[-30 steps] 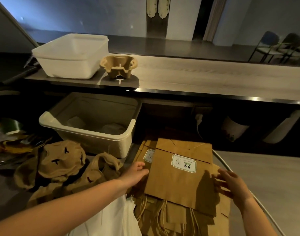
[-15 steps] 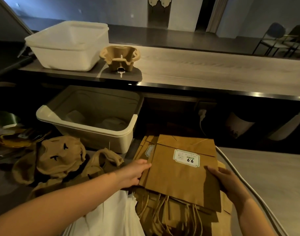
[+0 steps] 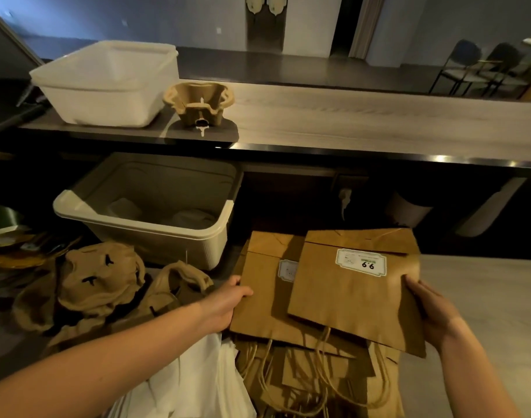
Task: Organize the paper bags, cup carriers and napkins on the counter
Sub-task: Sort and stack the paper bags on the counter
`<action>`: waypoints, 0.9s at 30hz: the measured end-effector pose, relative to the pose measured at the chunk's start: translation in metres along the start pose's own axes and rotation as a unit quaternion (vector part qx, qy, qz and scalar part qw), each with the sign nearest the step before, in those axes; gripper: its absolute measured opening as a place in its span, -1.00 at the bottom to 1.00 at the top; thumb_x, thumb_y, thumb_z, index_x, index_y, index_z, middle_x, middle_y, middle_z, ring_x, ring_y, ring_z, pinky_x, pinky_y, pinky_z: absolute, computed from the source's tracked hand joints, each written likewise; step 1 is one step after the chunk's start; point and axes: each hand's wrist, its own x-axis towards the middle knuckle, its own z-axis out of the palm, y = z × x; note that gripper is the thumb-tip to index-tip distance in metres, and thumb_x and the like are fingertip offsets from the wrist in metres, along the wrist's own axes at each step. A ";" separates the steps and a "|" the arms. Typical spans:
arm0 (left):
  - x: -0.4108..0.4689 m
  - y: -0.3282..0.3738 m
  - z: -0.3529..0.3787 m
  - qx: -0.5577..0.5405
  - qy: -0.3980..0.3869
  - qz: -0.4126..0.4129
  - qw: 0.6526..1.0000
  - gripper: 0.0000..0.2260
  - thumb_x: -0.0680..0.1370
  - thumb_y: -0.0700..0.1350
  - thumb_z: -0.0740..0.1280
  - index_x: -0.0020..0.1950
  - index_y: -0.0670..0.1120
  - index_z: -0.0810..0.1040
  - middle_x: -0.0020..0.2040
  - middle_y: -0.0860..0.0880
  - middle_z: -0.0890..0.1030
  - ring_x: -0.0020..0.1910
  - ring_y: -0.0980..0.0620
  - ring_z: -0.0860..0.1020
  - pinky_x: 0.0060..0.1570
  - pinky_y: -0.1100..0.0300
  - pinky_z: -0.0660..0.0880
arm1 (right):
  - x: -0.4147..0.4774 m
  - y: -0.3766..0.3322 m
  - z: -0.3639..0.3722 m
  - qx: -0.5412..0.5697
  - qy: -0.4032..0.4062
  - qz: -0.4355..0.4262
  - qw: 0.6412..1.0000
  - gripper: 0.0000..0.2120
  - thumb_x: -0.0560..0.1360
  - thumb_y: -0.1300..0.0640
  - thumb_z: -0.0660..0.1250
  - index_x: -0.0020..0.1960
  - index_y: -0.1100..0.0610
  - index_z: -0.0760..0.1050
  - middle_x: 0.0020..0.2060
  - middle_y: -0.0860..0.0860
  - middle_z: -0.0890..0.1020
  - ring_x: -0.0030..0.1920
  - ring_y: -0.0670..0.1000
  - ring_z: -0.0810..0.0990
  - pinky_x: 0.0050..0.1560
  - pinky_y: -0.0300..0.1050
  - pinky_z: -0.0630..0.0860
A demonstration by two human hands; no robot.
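The long upper tabletop (image 3: 348, 116) runs across well behind the bag stack (image 3: 264, 309). The lower tabletop (image 3: 484, 297) shows pale just right of the stack.

Two tubs. A white tub (image 3: 107, 86) sits on the upper tabletop, far back-left of the stack. A beige tub (image 3: 143, 229) stands lower down, just behind-left of the stack, with a couple of pale things inside I can't make out.

The stack is flat brown paper bags with twine handles poking out on the near side. Two bag faces show plainly; the ones underneath are too jumbled to count.

Left of the stack is a heap of cup carriers (image 3: 101, 282), flipped over and tangled, so no clean count. A pile of white napkins (image 3: 203, 381) sits at the stack's near-left corner, right up against it. Can't count those either.

The top bag (image 3: 354, 297) lies skewed over the right side of the stack and throws a shadow on the bag below.

The left hand (image 3: 225, 303) has its grip on the stack's left edge, thumb on top and fingers hidden. The right hand (image 3: 430, 312) has its grip clamped on the top bag's right edge, thumb on top and fingers underneath, out of sight.

One lone cup carrier (image 3: 199, 102) sits upright on the upper tabletop, back-left of the stack, just beside the white tub.

There are two white labels. The big label (image 3: 360, 262) is on the top bag. The second label (image 3: 288, 270) is half covered by that bag.
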 end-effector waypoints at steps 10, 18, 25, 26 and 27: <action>-0.014 -0.001 0.007 -0.030 -0.047 -0.027 0.998 -0.70 0.54 0.20 0.20 0.03 0.00 0.48 -0.01 -0.11 0.60 0.01 -0.10 0.55 0.09 -0.01 0.46 | 0.000 0.017 0.003 -0.070 -0.017 0.042 0.997 -0.66 0.55 0.09 0.26 0.25 0.26 0.44 -0.11 0.22 0.60 -0.15 0.17 0.56 -0.17 0.03 0.50; -0.012 -0.007 0.023 0.108 -0.055 0.034 0.992 -0.42 0.40 -0.02 0.46 0.35 -0.04 0.30 0.18 -0.03 0.52 0.20 -0.04 0.46 0.26 0.01 0.40 | 0.010 0.038 0.039 -0.288 -0.005 0.004 0.958 -0.45 0.54 -0.13 0.22 0.44 0.10 0.26 0.29 0.18 0.46 0.25 0.20 0.46 0.32 0.12 0.37; -0.038 0.001 0.042 0.294 -0.140 0.108 0.939 -0.62 0.56 -0.06 0.29 0.35 -0.01 0.29 0.31 0.00 0.45 0.27 0.03 0.44 0.26 0.17 0.40 | -0.006 0.038 0.042 -0.221 -0.019 -0.042 0.974 -0.64 0.57 -0.07 0.21 0.29 0.08 0.41 0.11 0.12 0.53 0.14 0.12 0.47 0.15 0.05 0.42; -0.043 0.000 0.043 0.313 -0.164 0.118 0.928 -0.65 0.57 -0.05 0.27 0.34 0.04 0.28 0.31 0.02 0.45 0.28 0.04 0.43 0.27 0.17 0.40 | -0.011 0.037 0.039 -0.193 -0.021 -0.053 0.980 -0.69 0.57 -0.05 0.20 0.23 0.07 0.46 0.05 0.10 0.55 0.10 0.11 0.48 0.14 0.04 0.42; -0.048 0.000 0.044 0.321 -0.188 0.128 0.920 -0.68 0.59 -0.06 0.25 0.31 0.08 0.27 0.30 0.03 0.44 0.28 0.05 0.43 0.26 0.18 0.41 | -0.016 0.036 0.036 -0.157 -0.024 -0.060 0.985 -0.74 0.57 -0.02 0.20 0.18 0.06 0.49 0.02 0.09 0.57 0.08 0.10 0.49 0.13 0.03 0.42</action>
